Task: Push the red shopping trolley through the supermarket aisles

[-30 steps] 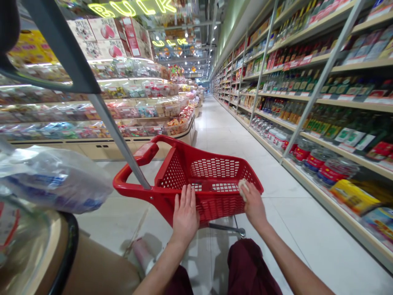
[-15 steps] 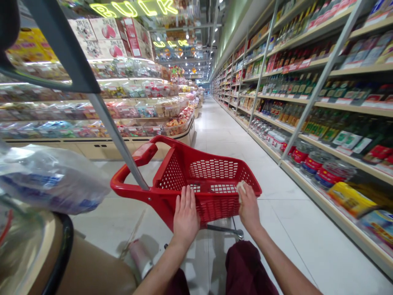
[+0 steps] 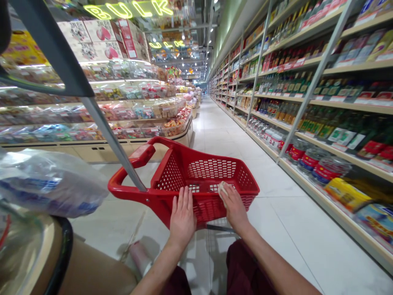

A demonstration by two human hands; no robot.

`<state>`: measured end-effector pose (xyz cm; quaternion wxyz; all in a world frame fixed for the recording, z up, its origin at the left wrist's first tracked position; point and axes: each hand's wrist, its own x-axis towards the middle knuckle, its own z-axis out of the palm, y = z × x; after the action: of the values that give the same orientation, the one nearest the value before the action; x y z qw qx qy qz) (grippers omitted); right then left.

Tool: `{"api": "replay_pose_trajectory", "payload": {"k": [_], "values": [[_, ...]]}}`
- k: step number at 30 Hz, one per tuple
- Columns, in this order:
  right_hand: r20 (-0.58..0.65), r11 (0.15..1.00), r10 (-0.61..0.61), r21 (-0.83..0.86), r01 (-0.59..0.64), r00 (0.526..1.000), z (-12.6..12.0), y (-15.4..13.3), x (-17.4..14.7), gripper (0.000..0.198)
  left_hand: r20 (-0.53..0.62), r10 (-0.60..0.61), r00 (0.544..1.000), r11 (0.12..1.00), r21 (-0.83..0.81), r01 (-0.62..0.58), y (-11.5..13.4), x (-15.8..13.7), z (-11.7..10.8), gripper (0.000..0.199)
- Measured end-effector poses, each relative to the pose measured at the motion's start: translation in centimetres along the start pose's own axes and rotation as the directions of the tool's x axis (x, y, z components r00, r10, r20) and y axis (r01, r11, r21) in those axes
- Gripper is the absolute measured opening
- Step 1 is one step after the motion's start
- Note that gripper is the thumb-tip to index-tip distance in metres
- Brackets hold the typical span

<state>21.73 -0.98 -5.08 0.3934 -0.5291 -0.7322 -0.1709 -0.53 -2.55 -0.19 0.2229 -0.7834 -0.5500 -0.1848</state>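
In front of me stands a red plastic shopping cart [image 3: 211, 209] with a perforated basket, its handle end toward the left. My left hand [image 3: 183, 215] lies flat on the basket's near rim, fingers stretched out. Farther right along the same rim, my right hand [image 3: 235, 205] presses a pale cloth [image 3: 223, 192] against the edge, its fingers closed over it. Part of the cloth is hidden under the fingers. Through the holes of the basket the floor shows.
A grey metal pole [image 3: 107, 131] rises from the cart's handle end. Left of me, a clear plastic bag [image 3: 52, 180] rests by a beige bin [image 3: 92, 250]. Bottle shelves [image 3: 294, 98] line the right side; a bulk display [image 3: 123, 110] stands at left. A tiled aisle [image 3: 211, 127] runs ahead.
My right hand has slid left along the near rim with the cloth, closer to my left hand. The left hand stays in place on the rim.
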Motion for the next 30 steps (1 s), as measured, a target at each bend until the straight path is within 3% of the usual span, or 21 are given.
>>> {"api": "replay_pose_trajectory", "payload": {"k": [6,11,16,21,27,30], "values": [[-0.133,0.974,0.201,-0.082,-0.213,0.971,-0.7,2.5,-0.3,0.048,0.006,0.017,1.000,1.000,-0.003,-0.017,-0.2,-0.3,0.1,0.069],[-0.041,0.999,0.053,-0.002,-0.054,0.998,-0.2,0.3,-0.1,0.049,0.014,-0.003,1.000,1.000,-0.004,0.003,-0.1,-0.3,0.2,0.070],[-0.099,0.985,0.172,-0.002,-0.173,0.980,0.1,-0.3,0.5,0.051,0.014,0.008,1.000,1.000,-0.008,-0.008,0.1,-0.3,0.2,0.069],[0.009,0.994,-0.027,0.107,0.026,1.000,0.6,-2.7,1.1,0.052,0.013,-0.006,1.000,1.000,-0.009,0.006,0.1,-0.3,0.0,0.069],[-0.070,0.985,0.175,0.024,-0.174,0.982,-0.4,-0.2,0.4,0.048,0.024,0.020,1.000,0.999,-0.027,-0.020,0.0,-0.5,-0.2,0.067],[-0.037,0.993,0.099,0.065,-0.096,0.994,0.3,-2.6,0.8,0.047,0.011,0.002,1.000,1.000,-0.024,-0.001,0.2,-0.5,0.1,0.068]]}}
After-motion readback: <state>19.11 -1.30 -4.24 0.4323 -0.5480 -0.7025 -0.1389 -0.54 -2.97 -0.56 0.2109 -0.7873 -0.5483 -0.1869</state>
